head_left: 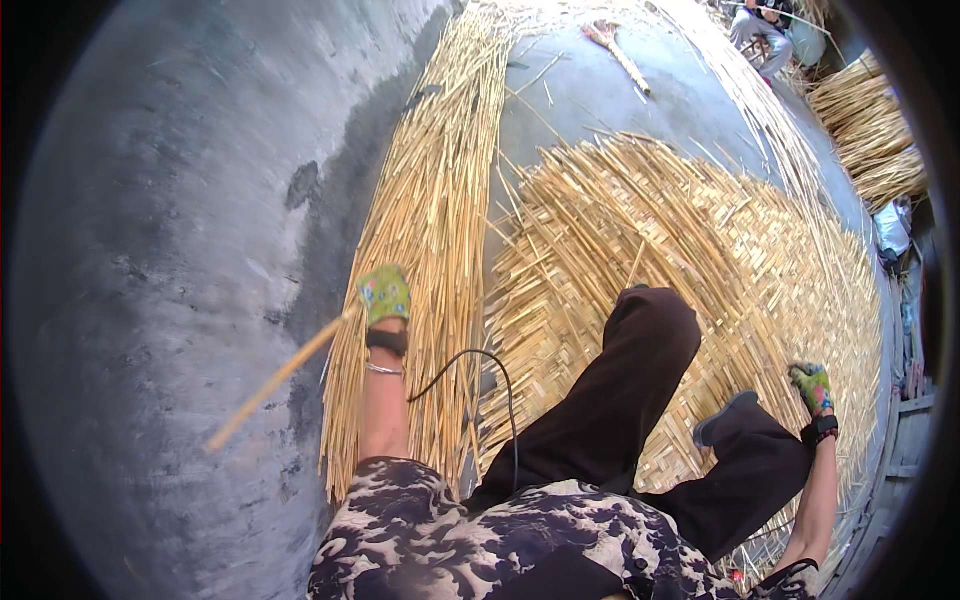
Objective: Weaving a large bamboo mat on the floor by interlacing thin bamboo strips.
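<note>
My left hand, in a green patterned glove, is over a long bundle of straw-coloured reed strips. It is closed on one reed strip, which sticks out toward the lower left and is blurred. A partly woven reed mat spreads under my legs, with many loose strip ends along its far left side. At the mat's right part, my right hand, gloved alike, rests low with its fingers curled in. What those fingers hold, if anything, is hidden.
Grey concrete floor lies at the left. Farther off is a pale brush-like bundle. Reed piles and a seated person are at the far right. A black cable runs from my left wrist across my leg.
</note>
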Demonstrator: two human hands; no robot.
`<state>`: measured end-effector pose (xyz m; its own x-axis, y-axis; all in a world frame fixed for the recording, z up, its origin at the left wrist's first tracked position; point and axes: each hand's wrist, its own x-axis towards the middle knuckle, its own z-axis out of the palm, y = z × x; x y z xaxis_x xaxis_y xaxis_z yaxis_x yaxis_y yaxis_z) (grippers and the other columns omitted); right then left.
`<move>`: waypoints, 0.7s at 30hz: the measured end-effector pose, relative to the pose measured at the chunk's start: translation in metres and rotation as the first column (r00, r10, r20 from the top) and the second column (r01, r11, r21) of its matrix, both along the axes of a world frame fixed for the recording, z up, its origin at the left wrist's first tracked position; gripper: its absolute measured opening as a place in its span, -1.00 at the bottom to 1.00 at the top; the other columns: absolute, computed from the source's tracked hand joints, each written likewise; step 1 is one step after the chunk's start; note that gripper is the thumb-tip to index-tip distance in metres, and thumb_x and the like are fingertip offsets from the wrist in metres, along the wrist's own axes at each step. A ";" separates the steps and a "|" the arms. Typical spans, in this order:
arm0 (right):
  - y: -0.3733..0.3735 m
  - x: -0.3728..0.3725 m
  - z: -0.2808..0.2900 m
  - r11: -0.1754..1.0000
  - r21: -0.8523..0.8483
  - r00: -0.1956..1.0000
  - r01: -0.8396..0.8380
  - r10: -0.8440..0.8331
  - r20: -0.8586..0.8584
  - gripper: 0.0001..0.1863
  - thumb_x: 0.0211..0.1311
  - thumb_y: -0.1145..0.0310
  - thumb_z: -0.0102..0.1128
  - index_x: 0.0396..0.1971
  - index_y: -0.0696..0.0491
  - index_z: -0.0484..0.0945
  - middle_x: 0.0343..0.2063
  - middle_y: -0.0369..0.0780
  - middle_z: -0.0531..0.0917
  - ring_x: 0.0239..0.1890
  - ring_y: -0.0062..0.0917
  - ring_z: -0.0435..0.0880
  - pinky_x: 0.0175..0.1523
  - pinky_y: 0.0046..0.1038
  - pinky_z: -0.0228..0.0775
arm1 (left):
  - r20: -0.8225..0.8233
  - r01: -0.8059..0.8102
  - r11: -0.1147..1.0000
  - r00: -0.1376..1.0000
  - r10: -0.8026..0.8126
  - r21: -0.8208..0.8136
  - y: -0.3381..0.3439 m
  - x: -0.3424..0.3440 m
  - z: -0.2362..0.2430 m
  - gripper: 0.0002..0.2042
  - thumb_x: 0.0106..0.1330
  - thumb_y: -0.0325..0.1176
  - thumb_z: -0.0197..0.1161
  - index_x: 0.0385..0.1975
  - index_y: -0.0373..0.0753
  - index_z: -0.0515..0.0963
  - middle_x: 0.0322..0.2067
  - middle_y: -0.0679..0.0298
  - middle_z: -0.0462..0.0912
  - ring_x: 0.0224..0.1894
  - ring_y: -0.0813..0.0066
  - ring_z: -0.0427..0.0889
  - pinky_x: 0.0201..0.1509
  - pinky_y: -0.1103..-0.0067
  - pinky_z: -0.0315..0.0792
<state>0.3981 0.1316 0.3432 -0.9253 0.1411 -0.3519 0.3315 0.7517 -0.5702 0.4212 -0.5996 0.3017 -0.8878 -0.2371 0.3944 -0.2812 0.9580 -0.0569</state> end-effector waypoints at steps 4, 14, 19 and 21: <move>-0.067 -0.018 0.051 0.969 -0.200 0.983 -0.142 0.113 -0.147 -0.75 0.00 0.50 0.08 -0.25 0.17 0.50 -0.43 -0.31 0.58 -0.38 -0.66 0.52 -0.27 -0.64 0.37 | 0.029 0.348 0.920 0.937 -0.348 -0.182 0.072 -0.047 0.144 -0.88 -0.07 -0.40 -0.02 -0.75 -0.10 0.45 -0.70 0.26 0.48 -0.56 0.26 0.48 -0.37 0.50 0.32; -0.226 0.000 0.092 0.560 -0.660 0.859 -0.500 0.224 -0.461 -0.59 0.02 0.34 0.13 -0.08 0.07 0.35 -0.31 -0.31 0.46 -0.46 -0.71 0.38 -0.43 -0.71 0.27 | -0.239 0.919 0.173 0.090 -0.967 -0.355 0.339 -0.029 0.237 -0.95 -0.06 -0.38 0.07 -0.69 -0.13 0.45 -0.70 0.30 0.40 -0.57 0.37 0.43 -0.39 0.41 0.30; -0.091 -0.001 0.080 0.407 -0.876 0.807 -0.257 -0.408 -0.427 -0.76 0.09 0.35 0.07 -0.24 0.11 0.46 -0.41 -0.35 0.52 -0.51 -0.73 0.40 -0.38 -0.73 0.27 | -0.553 0.855 -0.511 -0.470 -0.688 -0.090 0.422 0.048 0.268 -0.93 -0.06 -0.34 0.10 -0.59 -0.17 0.46 -0.64 0.28 0.41 -0.55 0.34 0.43 -0.39 0.40 0.31; -0.155 0.039 0.153 0.766 -0.609 0.607 -0.206 -0.388 -0.693 -0.77 0.09 0.35 0.07 -0.29 0.16 0.49 -0.47 -0.33 0.55 -0.50 -0.72 0.45 -0.33 -0.73 0.30 | -0.545 0.859 -0.510 -0.448 -0.709 -0.042 0.433 0.042 0.236 -0.91 -0.07 -0.34 0.11 -0.58 -0.17 0.46 -0.63 0.28 0.42 -0.55 0.33 0.43 -0.39 0.39 0.31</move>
<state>0.4375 -0.0236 0.4961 -0.8611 0.2869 0.4198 -0.3907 0.1549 -0.9074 0.4628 -0.1669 0.5381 0.0962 0.5583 0.8241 0.9630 -0.2616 0.0648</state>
